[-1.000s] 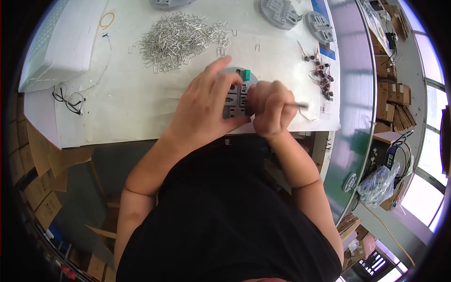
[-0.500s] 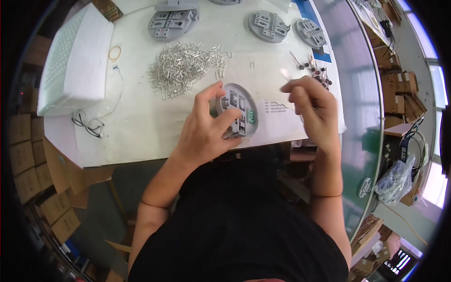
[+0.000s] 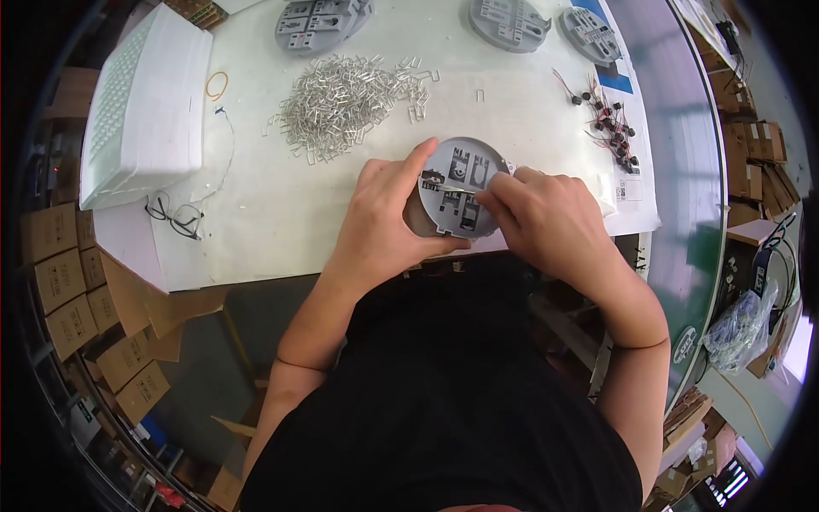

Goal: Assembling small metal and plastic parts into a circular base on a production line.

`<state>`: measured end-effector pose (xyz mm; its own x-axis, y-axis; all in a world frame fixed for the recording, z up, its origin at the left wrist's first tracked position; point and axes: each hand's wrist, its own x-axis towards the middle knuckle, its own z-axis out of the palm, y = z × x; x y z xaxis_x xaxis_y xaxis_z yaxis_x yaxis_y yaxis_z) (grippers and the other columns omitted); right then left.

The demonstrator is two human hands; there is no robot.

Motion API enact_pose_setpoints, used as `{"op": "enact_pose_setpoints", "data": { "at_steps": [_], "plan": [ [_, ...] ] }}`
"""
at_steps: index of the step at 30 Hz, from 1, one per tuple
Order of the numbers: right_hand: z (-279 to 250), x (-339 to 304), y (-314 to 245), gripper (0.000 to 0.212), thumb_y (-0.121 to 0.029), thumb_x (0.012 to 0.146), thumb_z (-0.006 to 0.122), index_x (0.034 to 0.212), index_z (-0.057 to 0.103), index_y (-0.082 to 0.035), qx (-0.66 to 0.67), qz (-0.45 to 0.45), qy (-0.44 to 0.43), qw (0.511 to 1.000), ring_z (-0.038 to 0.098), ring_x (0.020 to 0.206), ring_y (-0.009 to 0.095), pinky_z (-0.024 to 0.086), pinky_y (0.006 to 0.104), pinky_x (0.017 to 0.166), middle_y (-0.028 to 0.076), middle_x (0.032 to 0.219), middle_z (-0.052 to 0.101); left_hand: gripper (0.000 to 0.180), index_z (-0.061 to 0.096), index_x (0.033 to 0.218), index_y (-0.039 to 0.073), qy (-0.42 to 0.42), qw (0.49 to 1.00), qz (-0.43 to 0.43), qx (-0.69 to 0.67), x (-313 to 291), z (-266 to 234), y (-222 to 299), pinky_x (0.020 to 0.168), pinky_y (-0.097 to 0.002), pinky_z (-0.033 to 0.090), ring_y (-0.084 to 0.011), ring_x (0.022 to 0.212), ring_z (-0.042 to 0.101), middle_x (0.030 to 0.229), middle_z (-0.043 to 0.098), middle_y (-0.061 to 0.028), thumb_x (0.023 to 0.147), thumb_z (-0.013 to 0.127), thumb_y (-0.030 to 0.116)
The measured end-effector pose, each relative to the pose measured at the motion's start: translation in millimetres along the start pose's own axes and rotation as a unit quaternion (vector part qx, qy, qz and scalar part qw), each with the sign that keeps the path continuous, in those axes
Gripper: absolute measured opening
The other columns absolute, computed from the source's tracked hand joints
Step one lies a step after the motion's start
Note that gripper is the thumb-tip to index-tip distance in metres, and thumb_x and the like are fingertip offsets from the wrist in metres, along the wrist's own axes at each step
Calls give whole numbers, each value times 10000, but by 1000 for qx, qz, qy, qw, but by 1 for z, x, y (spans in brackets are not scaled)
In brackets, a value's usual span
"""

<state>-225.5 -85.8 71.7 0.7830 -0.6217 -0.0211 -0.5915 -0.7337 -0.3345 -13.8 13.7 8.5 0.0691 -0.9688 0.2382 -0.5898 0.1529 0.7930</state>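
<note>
A round grey plastic housing [image 3: 470, 152], its face filled with moulded slots and small dark metal fittings, is tilted up near the table's front edge. My left hand [image 3: 375, 218] grips it from the left, thumb and fingers spread around its rim. Over the right part of its face, my right hand [image 3: 546, 209] is closed in a pinch. A thin, light, metal-looking piece [image 3: 454, 189] runs from those fingertips across the middle of the housing; its exact kind is unclear. The right fingers hide part of the housing.
Beyond my hands lies a heap of U-shaped metal pins [image 3: 337, 107]. Other grey housings [image 3: 509, 21] stand at the back. Small black parts with red wires [image 3: 612, 124] lie to the right. White foam trays [image 3: 153, 111] and eyeglasses [image 3: 175, 215] are on the left.
My right hand has come left and down onto the housing from beside it. The housing has turned to face upward more, and the green piece seen on it before no longer shows. The view has shifted slightly.
</note>
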Motion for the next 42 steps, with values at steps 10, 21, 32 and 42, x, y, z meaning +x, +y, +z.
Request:
{"op": "enact_pose_setpoints", "data": {
  "at_steps": [10, 21, 32, 42],
  "plan": [
    [11, -1, -1, 288, -303, 1018, 707, 834, 639, -91, -17, -17, 22, 999, 663, 565, 358, 519, 474, 499, 117, 688, 629, 1149, 551, 1540, 35, 16, 1000, 10, -9, -2, 5, -4, 891, -428, 544, -297, 968, 624, 1055, 710, -93, 535, 1055, 275],
    [14, -11, -16, 275, -281, 1020, 705, 836, 626, -91, -34, 36, 16, 999, 653, 572, 359, 506, 480, 504, 110, 695, 616, 1106, 554, 1502, 28, 47, 999, 12, -8, -6, 11, -1, 869, -416, 567, -296, 978, 662, 1126, 707, -101, 553, 1056, 292],
    [8, 14, 3, 276, -307, 1013, 712, 846, 644, -99, -29, -90, 24, 995, 669, 570, 346, 519, 472, 505, 102, 684, 623, 1085, 551, 1493, 43, 15, 1000, 21, -8, -3, 6, -4, 854, -414, 564, -294, 961, 659, 1077, 687, -105, 575, 1053, 330],
    [8, -14, -28, 303, -259, 1034, 696, 818, 604, -68, -35, 76, -4, 996, 634, 597, 399, 480, 495, 528, 136, 707, 617, 1071, 563, 1403, -39, 81, 994, 45, 62, -6, 20, 1, 820, -399, 574, -278, 921, 660, 1064, 688, -99, 577, 1032, 455]
  ]
}}
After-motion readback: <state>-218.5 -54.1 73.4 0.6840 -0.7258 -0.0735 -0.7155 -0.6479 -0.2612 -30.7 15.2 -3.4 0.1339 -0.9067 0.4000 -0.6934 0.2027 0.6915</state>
